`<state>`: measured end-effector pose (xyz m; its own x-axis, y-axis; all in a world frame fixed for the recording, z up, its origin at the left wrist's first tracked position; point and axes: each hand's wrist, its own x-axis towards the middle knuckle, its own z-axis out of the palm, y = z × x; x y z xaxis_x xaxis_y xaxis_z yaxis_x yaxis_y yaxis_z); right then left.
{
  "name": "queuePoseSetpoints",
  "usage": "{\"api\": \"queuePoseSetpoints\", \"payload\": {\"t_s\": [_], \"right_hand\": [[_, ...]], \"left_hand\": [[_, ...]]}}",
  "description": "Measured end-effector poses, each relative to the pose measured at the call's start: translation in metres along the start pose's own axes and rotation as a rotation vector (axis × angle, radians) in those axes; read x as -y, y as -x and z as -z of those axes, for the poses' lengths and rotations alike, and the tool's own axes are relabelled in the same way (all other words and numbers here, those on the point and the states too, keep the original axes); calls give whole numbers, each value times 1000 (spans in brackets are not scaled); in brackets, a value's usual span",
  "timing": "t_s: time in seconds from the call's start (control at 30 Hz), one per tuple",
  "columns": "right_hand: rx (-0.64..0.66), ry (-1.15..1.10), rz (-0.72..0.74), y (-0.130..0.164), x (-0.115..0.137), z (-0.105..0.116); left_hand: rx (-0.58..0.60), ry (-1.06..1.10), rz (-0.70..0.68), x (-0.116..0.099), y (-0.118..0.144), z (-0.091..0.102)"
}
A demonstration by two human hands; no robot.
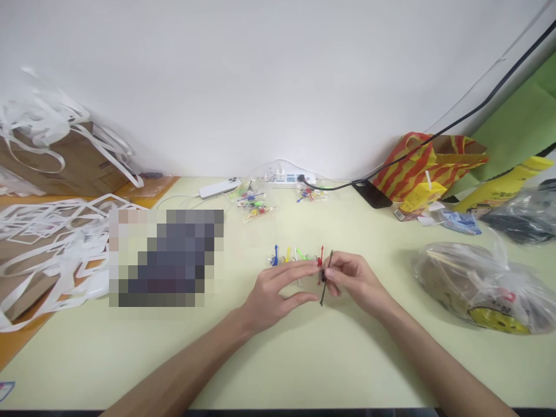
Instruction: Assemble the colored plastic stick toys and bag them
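Note:
A thin black arrow-shaped spinner stands at a slant, pinched between the thumb and fingers of my right hand. From the other side my left hand reaches toward it, fingers stretched and thumb apart. Its fingertips are close to the spinner's middle; whether they touch cannot be made out. Behind my hands several similar small pieces lie in a row: a blue arrow, a yellow one, a white one, a green one and a red arrow. My left hand partly hides them.
Small plastic packets of coloured pieces lie before a power strip. A black phone, a yellow drink carton and a filled plastic bag are on the right. White straps and a pixelated dark area occupy the left.

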<state>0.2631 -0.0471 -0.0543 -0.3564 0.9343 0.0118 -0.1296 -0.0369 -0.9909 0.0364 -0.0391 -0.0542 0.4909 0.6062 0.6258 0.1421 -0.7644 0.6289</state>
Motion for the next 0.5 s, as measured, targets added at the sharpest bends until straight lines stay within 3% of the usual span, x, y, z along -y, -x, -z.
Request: {"api": "queuePoseSetpoints", "payload": {"t_s": [0.1,0.23,0.33,0.5], "right_hand": [[-230,55,44,-1,3,18],[-526,301,34,-6,3,41],[-512,470,-54,-9,-4,49],[-438,673,-127,-13,-19,47]], "left_hand": [[-85,-145,36,7,-3,12],[-221,-389,165,25,-7,34],[-190,-506,263,39,-8,45],[36,-576,425,46,-3,40]]}}
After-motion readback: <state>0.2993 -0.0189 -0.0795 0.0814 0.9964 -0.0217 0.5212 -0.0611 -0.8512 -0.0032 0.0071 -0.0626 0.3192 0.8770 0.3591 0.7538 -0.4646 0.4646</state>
